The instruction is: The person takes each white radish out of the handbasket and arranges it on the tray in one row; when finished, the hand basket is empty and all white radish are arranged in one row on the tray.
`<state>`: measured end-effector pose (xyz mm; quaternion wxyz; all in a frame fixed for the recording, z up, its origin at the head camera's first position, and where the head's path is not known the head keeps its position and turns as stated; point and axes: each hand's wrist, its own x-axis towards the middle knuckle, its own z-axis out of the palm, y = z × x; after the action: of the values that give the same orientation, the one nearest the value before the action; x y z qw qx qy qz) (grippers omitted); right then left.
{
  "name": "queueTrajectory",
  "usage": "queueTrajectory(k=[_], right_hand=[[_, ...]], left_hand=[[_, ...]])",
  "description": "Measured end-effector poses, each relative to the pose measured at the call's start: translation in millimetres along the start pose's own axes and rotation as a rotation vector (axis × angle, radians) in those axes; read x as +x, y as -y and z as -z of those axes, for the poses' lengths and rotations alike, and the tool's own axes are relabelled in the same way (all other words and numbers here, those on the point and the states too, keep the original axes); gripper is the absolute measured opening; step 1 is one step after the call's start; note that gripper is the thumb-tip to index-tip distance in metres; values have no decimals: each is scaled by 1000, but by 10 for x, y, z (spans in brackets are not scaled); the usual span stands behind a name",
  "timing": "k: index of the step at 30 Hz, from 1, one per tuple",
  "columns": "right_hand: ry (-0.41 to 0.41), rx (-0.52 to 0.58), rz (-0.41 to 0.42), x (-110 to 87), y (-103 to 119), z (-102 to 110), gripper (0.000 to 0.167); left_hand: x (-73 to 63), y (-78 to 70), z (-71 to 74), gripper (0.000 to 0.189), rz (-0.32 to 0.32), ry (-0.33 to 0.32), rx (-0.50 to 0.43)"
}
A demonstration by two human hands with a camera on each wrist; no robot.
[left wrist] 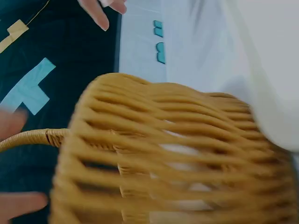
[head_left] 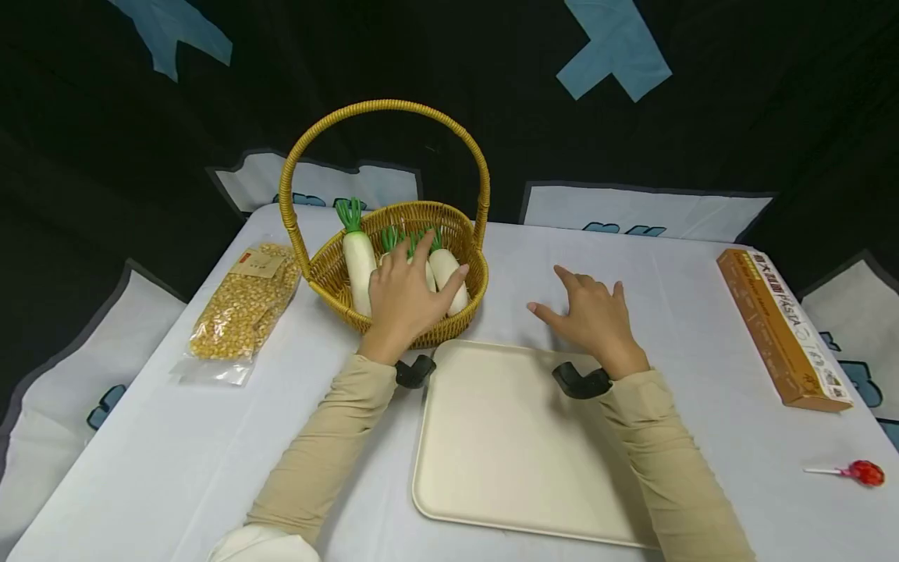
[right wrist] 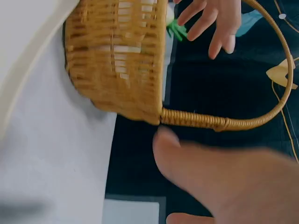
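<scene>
A yellow wicker basket (head_left: pixel 326 269) with a tall handle (head_left: pixel 386 105) stands at the table's back, holding several white radishes (head_left: pixel 361 269) with green tops. Over the basket's front my left hand (head_left: pixel 406 293) reaches with spread fingers, partly hiding the radishes; nothing shows in its grasp. To the right of the basket, my right hand (head_left: pixel 593 316) hovers behind the tray's far edge, fingers spread and holding nothing. In the left wrist view the basket's woven side (left wrist: pixel 173 140) fills the middle. The right wrist view shows my right thumb (right wrist: pixel 187 163) near the handle's base.
A cream tray (head_left: pixel 520 453) lies in front of the basket, under my forearms. Left is a clear bag of corn kernels (head_left: pixel 246 304). On the right are a brown pasta box (head_left: pixel 783 328) and a red lollipop (head_left: pixel 865 473). A dark curtain (head_left: pixel 492 62) hangs behind the table.
</scene>
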<state>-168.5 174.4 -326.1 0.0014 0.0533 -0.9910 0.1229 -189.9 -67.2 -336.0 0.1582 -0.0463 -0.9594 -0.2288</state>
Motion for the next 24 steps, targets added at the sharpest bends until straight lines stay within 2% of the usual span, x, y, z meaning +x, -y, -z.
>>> queueTrajectory(k=[5, 6, 8, 10, 13, 17, 20, 24], right_hand=[[-43, 128, 16, -37, 3, -65, 57], [-48, 153, 15, -41, 1, -79, 54], [-55, 213, 2, -53, -3, -113, 51], [-63, 266, -4, -67, 4, -149, 47], [-80, 376, 4, -98, 36, -219, 40], [-123, 535, 80, -119, 106, -332, 33], [-207, 669, 155, -116, 179, -431, 27], [-343, 900, 238, -97, 326, -574, 19]], left_hand=[[-134, 200, 61, 37, 7, -377, -179], [-156, 249, 76, 33, 16, -429, -206], [-204, 355, 106, 26, 59, -476, -259], [-251, 469, 126, 21, 134, -473, -297], [-317, 642, 128, 19, 272, -433, -339], [-358, 831, 87, 26, 403, -394, -401], [-363, 927, 39, 31, 434, -370, -487], [-356, 1001, -26, 37, 425, -348, -590]])
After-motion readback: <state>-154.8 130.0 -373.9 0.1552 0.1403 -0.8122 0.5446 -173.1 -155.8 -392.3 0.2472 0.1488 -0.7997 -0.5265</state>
